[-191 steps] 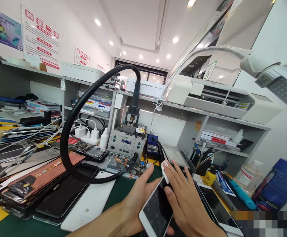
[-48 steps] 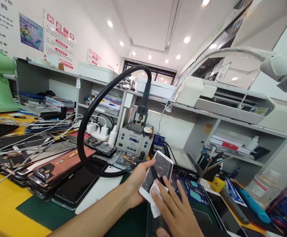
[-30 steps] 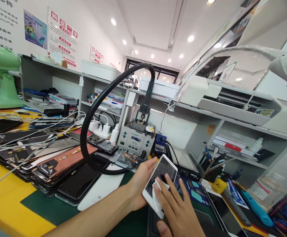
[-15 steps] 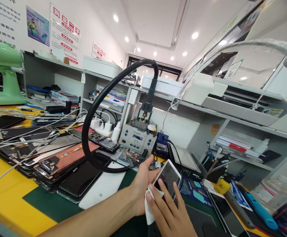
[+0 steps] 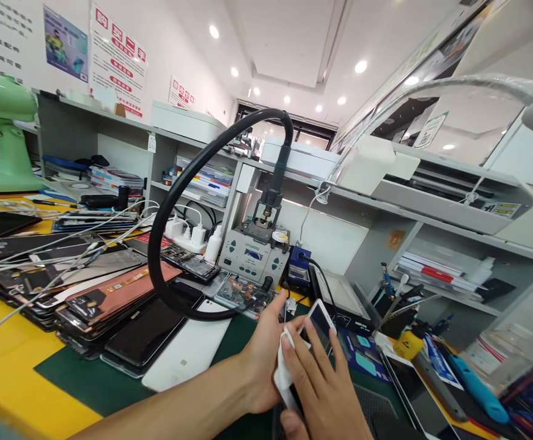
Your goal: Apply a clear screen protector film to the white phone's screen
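A person's left hand (image 5: 263, 360) cradled a white phone (image 5: 322, 318) above a green mat (image 5: 236, 336), in front of a rework station (image 5: 253, 256); the fingers beneath were mostly hidden. The right hand (image 5: 318, 382), fingers spread, held a white cloth (image 5: 285, 368) against the phone's lower left part, covering much of the screen. How hard it pressed could not be told. Good wiping here probably called for a firm left grip confined to the edges, a flat fold of cloth between fingertips and glass, and light, even strokes reaching the rim without bare skin smudging the surface.
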The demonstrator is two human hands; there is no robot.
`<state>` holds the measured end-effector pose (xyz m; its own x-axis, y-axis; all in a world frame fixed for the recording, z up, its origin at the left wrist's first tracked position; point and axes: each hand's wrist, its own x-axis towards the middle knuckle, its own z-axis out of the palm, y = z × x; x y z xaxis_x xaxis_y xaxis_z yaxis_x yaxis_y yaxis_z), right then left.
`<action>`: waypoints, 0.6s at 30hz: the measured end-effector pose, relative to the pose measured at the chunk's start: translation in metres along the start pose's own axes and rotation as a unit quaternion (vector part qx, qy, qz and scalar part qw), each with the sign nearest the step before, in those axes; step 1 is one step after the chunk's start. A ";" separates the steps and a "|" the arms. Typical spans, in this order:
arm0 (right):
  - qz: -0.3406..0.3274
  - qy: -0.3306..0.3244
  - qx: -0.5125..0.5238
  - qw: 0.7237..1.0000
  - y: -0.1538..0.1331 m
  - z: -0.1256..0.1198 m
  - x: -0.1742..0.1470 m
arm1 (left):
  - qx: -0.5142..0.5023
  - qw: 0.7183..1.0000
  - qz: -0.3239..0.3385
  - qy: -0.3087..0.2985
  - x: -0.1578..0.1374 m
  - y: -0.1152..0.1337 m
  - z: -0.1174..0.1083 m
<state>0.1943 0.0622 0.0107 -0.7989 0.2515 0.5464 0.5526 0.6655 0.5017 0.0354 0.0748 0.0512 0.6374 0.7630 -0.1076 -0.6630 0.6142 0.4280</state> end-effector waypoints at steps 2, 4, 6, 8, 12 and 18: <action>0.030 -0.027 0.018 0.999 0.008 -0.007 0.000 | -0.004 1.000 -0.008 -0.011 -0.002 -0.003 0.002; 0.071 -0.058 0.036 0.995 0.015 -0.013 -0.001 | 0.014 0.999 -0.017 -0.037 -0.003 -0.005 0.004; 0.117 -0.078 0.054 0.989 0.022 -0.016 -0.003 | 0.047 0.997 -0.022 -0.052 -0.003 -0.006 0.004; 0.156 -0.089 0.066 0.981 0.029 -0.017 -0.006 | 0.082 0.995 -0.028 -0.058 -0.001 -0.007 0.004; 0.210 -0.102 0.086 0.968 0.040 -0.013 -0.013 | 0.120 0.989 -0.077 -0.042 0.005 -0.008 -0.001; 0.228 -0.112 0.102 0.962 0.049 -0.011 -0.021 | 0.099 0.994 -0.037 -0.033 0.006 -0.004 -0.005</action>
<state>0.2402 0.0819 0.0308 -0.5286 0.6792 0.5091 0.8177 0.5684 0.0908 0.0394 0.0781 0.0443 0.7104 0.6983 -0.0882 -0.5276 0.6112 0.5899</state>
